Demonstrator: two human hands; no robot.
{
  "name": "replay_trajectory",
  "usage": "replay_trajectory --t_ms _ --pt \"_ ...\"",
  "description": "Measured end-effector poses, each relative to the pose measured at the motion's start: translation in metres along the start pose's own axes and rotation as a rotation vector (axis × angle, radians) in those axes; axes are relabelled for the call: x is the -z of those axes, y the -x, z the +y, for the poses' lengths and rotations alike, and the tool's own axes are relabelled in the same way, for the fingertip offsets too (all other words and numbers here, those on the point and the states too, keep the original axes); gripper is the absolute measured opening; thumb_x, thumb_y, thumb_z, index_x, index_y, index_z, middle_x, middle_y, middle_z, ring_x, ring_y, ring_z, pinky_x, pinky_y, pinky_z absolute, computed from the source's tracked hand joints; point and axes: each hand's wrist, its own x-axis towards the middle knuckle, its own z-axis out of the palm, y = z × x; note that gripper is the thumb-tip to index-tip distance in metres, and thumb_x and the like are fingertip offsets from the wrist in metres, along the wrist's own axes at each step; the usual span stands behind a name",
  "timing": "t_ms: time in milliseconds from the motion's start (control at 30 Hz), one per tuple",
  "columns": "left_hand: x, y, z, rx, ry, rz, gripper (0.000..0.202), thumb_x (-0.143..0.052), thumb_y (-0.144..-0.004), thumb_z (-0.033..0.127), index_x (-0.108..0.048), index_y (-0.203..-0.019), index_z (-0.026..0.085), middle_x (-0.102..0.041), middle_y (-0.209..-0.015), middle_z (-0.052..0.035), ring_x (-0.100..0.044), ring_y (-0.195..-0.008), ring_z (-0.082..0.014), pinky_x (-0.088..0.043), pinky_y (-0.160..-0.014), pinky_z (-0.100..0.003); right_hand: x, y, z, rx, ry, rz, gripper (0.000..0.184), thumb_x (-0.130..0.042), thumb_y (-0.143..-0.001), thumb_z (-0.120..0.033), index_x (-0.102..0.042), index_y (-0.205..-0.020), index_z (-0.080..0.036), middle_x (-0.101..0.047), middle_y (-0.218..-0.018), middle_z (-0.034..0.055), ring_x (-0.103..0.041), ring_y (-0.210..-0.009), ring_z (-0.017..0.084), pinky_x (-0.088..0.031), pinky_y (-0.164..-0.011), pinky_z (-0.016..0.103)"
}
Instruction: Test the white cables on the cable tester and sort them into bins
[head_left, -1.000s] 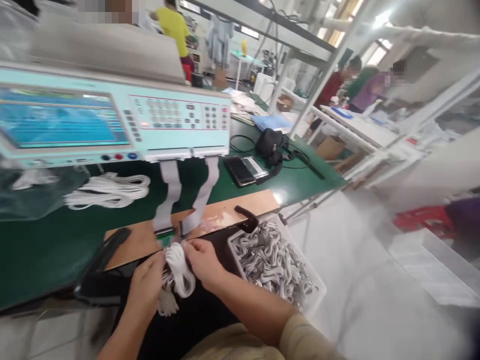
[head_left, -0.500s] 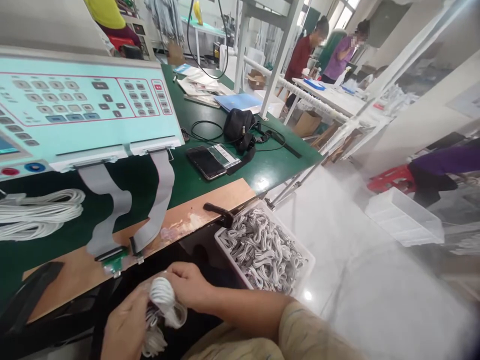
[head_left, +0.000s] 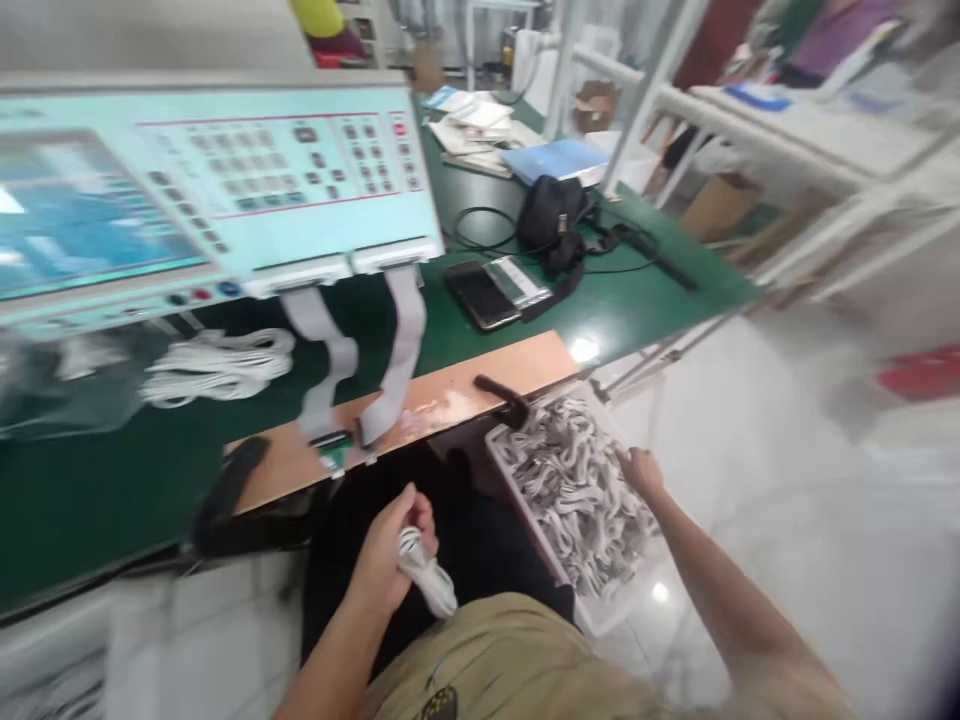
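My left hand (head_left: 394, 553) is closed around a coiled white cable bundle (head_left: 431, 575), held low over my lap. My right hand (head_left: 642, 472) reaches out to the far right side of a plastic bin (head_left: 525, 522), at its rim; blur hides whether its fingers grip anything. Many white and grey coiled cables (head_left: 574, 495) fill the bin. On the wooden strip (head_left: 442, 400) at the table's front edge, two grey ribbon cables (head_left: 403, 345) run from a light-blue tester (head_left: 300, 230) down to a small green circuit board (head_left: 335, 455).
A green table (head_left: 360, 395) carries a white cable coil (head_left: 221, 368), a phone (head_left: 481, 295), a black pouch (head_left: 551, 213) and papers (head_left: 472, 130). A dark clamp-like handle (head_left: 504, 400) sticks out over the bin's corner. White metal posts (head_left: 652, 90) rise at the table's right.
My hands have parted. The left keeps the cable bundle, while the right has moved away to the bin's right side. The view has swung, bringing the tester's screen into sight.
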Motion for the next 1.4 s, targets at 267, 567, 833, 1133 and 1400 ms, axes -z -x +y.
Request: replay_trajectory --t_ms 267,567,833,1133,1400 --pt "0.008 0.001 -0.003 -0.143 0.094 0.086 0.032 -0.067 -0.069 0.044 -0.052 -0.068 0.016 -0.041 -0.049 0.0085 -0.042 -0.039 -0.0051 -0.032 -0.040 -0.017 -0.080 0.138 -0.123 0.690 -0.444 -0.691 0.011 -0.054 -0.083 -0.026 -0.062 -0.089 -0.021 -0.061 -0.080 0.0025 -0.057 -0.072 0.017 -0.042 -0.068 0.027" --pt "0.024 0.031 0.002 -0.436 -0.249 0.130 0.023 -0.070 -0.065 0.022 -0.059 -0.085 0.020 -0.052 -0.073 0.0040 -0.051 -0.068 -0.0092 -0.041 -0.064 -0.019 -0.102 0.179 -0.172 0.974 -0.366 -0.623 0.006 -0.047 -0.081 -0.015 -0.052 -0.079 -0.018 -0.053 -0.073 0.0017 -0.049 -0.064 0.015 -0.036 -0.061 0.026" --pt "0.046 0.038 0.023 -0.818 -0.847 0.178 0.013 -0.067 -0.070 0.026 -0.062 -0.080 0.020 -0.055 -0.088 -0.0031 -0.054 -0.079 -0.0170 -0.044 -0.072 -0.028 -0.101 0.166 -0.193 0.977 -0.422 -0.481 0.010 -0.041 -0.086 -0.016 -0.047 -0.079 -0.020 -0.048 -0.071 0.0010 -0.046 -0.066 0.016 -0.035 -0.061 0.027" --pt "0.033 0.028 0.048 -0.913 -1.108 0.108 0.012 -0.051 -0.080 0.019 -0.060 -0.072 0.019 -0.057 -0.072 -0.0008 -0.056 -0.065 -0.0143 -0.046 -0.063 -0.027 -0.109 0.149 -0.228 1.061 -0.422 -0.303 0.018 -0.041 -0.090 -0.023 -0.055 -0.080 -0.018 -0.056 -0.071 0.0022 -0.051 -0.069 0.017 -0.036 -0.067 0.030" --pt "0.033 0.010 0.038 -0.417 -0.050 0.092 0.025 -0.072 -0.064 0.031 -0.062 -0.079 0.014 -0.051 -0.053 0.0055 -0.044 -0.041 -0.0061 -0.037 -0.037 -0.017 -0.115 0.150 -0.236 0.750 -0.730 -0.548 0.021 -0.048 -0.088 -0.032 -0.062 -0.083 -0.017 -0.059 -0.072 0.0016 -0.053 -0.067 0.015 -0.042 -0.063 0.024"
